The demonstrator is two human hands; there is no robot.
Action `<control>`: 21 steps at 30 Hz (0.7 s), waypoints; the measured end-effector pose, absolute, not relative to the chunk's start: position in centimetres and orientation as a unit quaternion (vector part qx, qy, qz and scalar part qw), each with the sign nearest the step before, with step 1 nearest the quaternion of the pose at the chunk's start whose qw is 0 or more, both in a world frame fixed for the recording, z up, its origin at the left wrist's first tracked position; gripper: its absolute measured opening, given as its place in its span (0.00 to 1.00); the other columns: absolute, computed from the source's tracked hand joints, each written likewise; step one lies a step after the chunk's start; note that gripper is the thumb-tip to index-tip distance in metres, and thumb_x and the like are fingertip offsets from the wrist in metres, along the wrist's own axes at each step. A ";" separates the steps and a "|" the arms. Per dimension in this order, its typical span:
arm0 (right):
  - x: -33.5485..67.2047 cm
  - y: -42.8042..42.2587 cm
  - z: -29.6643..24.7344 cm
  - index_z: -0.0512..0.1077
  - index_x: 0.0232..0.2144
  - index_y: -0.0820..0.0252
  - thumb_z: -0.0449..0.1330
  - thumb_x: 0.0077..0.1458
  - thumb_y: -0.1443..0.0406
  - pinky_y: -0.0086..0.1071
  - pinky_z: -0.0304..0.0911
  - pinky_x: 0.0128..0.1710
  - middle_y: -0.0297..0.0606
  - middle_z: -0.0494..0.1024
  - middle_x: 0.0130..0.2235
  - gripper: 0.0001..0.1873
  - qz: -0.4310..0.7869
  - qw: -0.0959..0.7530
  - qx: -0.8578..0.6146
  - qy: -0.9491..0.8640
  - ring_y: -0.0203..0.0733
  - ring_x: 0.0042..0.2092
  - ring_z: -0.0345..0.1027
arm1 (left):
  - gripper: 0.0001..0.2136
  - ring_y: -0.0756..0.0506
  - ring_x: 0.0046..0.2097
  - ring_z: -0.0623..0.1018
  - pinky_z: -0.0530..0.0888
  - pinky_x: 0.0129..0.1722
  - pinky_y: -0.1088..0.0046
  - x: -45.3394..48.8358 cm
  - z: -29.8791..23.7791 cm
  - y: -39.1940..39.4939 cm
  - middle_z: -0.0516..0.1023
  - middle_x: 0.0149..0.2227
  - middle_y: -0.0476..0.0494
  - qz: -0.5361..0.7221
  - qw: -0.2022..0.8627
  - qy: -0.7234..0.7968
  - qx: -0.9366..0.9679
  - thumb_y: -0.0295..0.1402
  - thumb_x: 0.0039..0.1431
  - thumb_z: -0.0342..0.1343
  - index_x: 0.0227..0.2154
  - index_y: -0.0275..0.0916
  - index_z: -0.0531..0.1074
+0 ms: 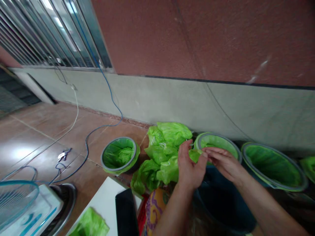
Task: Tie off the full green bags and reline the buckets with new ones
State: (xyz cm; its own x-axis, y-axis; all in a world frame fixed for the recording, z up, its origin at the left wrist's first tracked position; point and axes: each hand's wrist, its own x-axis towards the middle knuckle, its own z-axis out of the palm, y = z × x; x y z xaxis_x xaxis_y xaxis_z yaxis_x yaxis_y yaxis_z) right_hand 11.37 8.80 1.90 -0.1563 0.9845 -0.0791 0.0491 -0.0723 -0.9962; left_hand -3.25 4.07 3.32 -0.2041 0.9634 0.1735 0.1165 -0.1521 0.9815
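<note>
My left hand [189, 167] pinches a bright green plastic bag [169, 168] at its edge, fingers closed on the film. My right hand [222, 162] meets it from the right, fingers together on the same bag edge, just over a dark blue bin [221, 203] in front of me. A heap of more green bags [167, 137] lies on the floor behind the hands. Three bins lined with green bags stand along the wall: one at the left [119, 154], one behind my hands [218, 142], one at the right [273, 164].
A blue cable [105, 78] and a white cable [76, 111] run across the tiled floor from the window. A white board [104, 203] carries a black phone [126, 213] and a green bag piece [90, 224]. A fan [17, 200] sits at lower left.
</note>
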 end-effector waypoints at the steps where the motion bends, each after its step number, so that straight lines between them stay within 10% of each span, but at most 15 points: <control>1: 12.5 8.3 3.4 0.80 0.31 0.56 0.69 0.46 0.57 0.30 0.70 0.35 0.39 0.82 0.34 0.11 0.579 0.457 -0.469 -0.487 0.39 0.33 0.74 | 0.32 0.36 0.60 0.67 0.64 0.60 0.54 -3.2 3.4 3.9 0.67 0.61 0.37 0.552 0.362 0.515 0.547 0.42 0.54 0.61 0.60 0.40 0.60; 4: 15.4 5.6 8.3 0.81 0.31 0.53 0.72 0.42 0.62 0.28 0.70 0.36 0.34 0.82 0.33 0.10 0.620 0.498 -0.420 -0.438 0.36 0.33 0.74 | 0.39 0.33 0.60 0.68 0.61 0.61 0.50 -1.9 3.2 3.2 0.70 0.59 0.35 0.460 0.368 0.464 0.662 0.43 0.44 0.67 0.60 0.40 0.62; 12: 23.9 2.0 17.0 0.79 0.32 0.52 0.70 0.44 0.63 0.31 0.72 0.38 0.32 0.80 0.30 0.09 0.438 0.670 -0.395 -0.452 0.35 0.32 0.74 | 0.08 0.45 0.33 0.76 0.72 0.36 0.70 0.8 3.2 0.7 0.79 0.29 0.46 0.369 0.443 0.429 0.696 0.34 0.53 0.56 0.31 0.37 0.78; 21: 29.0 -7.0 9.2 0.68 0.56 0.43 0.66 0.48 0.49 0.48 0.65 0.54 0.39 0.67 0.62 0.32 0.426 0.605 -0.566 -0.362 0.51 0.61 0.62 | 0.13 0.49 0.24 0.75 0.71 0.29 0.72 3.2 4.2 -3.3 0.79 0.25 0.47 0.506 0.659 0.425 0.359 0.37 0.40 0.65 0.29 0.34 0.77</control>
